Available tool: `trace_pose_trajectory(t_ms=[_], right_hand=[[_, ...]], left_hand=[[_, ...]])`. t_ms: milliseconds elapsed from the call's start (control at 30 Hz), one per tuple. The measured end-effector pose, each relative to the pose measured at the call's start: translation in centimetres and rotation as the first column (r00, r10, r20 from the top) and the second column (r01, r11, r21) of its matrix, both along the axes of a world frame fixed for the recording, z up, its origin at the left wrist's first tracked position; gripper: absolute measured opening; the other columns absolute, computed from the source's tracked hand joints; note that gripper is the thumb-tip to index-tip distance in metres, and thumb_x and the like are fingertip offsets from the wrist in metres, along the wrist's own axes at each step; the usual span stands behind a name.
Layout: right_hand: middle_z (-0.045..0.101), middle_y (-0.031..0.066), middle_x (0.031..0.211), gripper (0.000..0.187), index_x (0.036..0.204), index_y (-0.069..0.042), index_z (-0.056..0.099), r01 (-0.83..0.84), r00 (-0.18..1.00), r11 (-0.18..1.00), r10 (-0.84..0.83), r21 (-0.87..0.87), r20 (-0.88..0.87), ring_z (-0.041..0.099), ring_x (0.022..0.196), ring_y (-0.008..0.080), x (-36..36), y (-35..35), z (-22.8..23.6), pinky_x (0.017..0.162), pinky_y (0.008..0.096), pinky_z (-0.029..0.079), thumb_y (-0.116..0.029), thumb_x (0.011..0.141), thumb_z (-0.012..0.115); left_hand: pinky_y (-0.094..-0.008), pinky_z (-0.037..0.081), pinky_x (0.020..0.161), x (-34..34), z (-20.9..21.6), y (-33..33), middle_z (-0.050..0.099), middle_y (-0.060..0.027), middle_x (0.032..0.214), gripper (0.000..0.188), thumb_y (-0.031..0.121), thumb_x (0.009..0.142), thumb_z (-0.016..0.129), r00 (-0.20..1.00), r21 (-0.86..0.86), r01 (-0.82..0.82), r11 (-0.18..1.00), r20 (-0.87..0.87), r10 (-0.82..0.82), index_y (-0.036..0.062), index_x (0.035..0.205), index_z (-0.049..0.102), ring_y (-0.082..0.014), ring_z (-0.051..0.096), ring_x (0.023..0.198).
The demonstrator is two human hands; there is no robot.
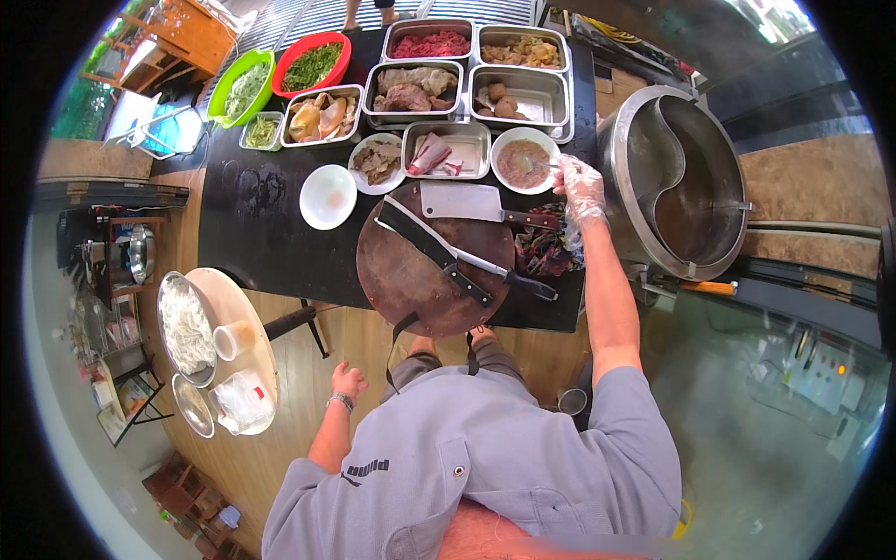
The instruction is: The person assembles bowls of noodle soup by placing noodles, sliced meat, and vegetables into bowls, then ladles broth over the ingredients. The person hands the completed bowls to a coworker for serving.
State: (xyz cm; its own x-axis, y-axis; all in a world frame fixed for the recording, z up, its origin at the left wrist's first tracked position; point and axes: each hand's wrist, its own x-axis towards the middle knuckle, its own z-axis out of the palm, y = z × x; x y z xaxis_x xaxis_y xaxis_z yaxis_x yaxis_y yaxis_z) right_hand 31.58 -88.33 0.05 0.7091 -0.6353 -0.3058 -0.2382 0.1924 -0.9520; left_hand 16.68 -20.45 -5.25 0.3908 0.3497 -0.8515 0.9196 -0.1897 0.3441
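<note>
A plastic-gloved right hand [582, 189] grips a spoon [537, 167] in a white bowl [496, 162] of reddish-brown sauce [516, 157] near the counter's [261, 233] right edge; a low forearm [612, 289] could knock the cleaver [459, 201] (handle jutting past the chopping board [387, 280]). The left hand [349, 381] hangs half-open, apparently empty.
</note>
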Motion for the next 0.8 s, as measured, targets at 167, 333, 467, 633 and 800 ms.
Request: trace_pose_trajectory(t_ms=[167,333,467,633,800], right_hand=[[0.078,0.0183,0.100,0.026,0.112,-0.004,0.077,-0.151,0.988,0.768,0.135,-0.622,-0.073,0.075,0.090,0.0313,-1.5,1.4,2.2,0.080,0.0385,0.057,-0.024,0.103,0.064],[0.078,0.0144,0.099,0.032,0.114,-0.004,0.076,-0.082,0.997,0.708,0.062,-0.702,-0.054,0.075,0.087,0.0277,-3.0,0.8,2.7,0.082,0.0395,0.058,-0.032,0.103,0.065],[0.072,0.0055,0.086,0.027,0.120,0.001,0.072,0.088,0.993,0.936,-0.057,-0.341,0.100,0.064,0.071,0.0085,-2.4,1.7,4.3,0.064,0.0246,0.056,-0.020,0.105,0.064],[0.071,0.0055,0.086,0.030,0.121,0.004,0.070,0.109,0.990,0.946,-0.075,-0.306,0.120,0.063,0.070,0.0083,-2.0,2.7,5.1,0.062,0.0244,0.056,-0.020,0.106,0.063],[0.071,0.0056,0.084,0.030,0.120,0.004,0.070,0.117,0.986,0.946,-0.073,-0.303,0.152,0.063,0.069,0.0080,-2.2,2.0,4.7,0.060,0.0239,0.055,-0.020,0.105,0.063]], left_hand=[[-0.0422,0.059,0.067,-0.9,-1.5,1.7,0.062,-0.0097,0.096,0.074,0.004,0.088,0.060,1.000,-0.013,-0.022,1.000,0.002,0.022,0.0075,0.157,0.033,-0.0206,0.061,0.075],[-0.0424,0.059,0.069,0.1,-2.3,2.5,0.062,-0.0070,0.089,0.075,0.004,0.087,0.063,0.997,-0.091,0.012,0.996,0.075,-0.005,0.0063,0.156,0.034,-0.0189,0.061,0.074],[-0.0415,0.060,0.074,1.5,-1.0,0.5,0.063,-0.0113,0.106,0.077,0.005,0.087,0.065,0.995,-0.040,0.055,0.998,0.083,-0.051,0.0056,0.157,0.034,-0.0202,0.063,0.083],[-0.0416,0.061,0.077,1.4,-0.4,-0.7,0.062,-0.0123,0.112,0.076,0.004,0.088,0.064,0.997,-0.042,0.032,0.999,0.072,-0.029,0.0044,0.158,0.034,-0.0202,0.063,0.088],[-0.0424,0.062,0.080,1.2,0.2,-0.6,0.062,-0.0121,0.115,0.074,0.004,0.089,0.063,0.996,-0.047,0.049,0.998,0.075,-0.046,0.0030,0.158,0.034,-0.0210,0.063,0.089]])
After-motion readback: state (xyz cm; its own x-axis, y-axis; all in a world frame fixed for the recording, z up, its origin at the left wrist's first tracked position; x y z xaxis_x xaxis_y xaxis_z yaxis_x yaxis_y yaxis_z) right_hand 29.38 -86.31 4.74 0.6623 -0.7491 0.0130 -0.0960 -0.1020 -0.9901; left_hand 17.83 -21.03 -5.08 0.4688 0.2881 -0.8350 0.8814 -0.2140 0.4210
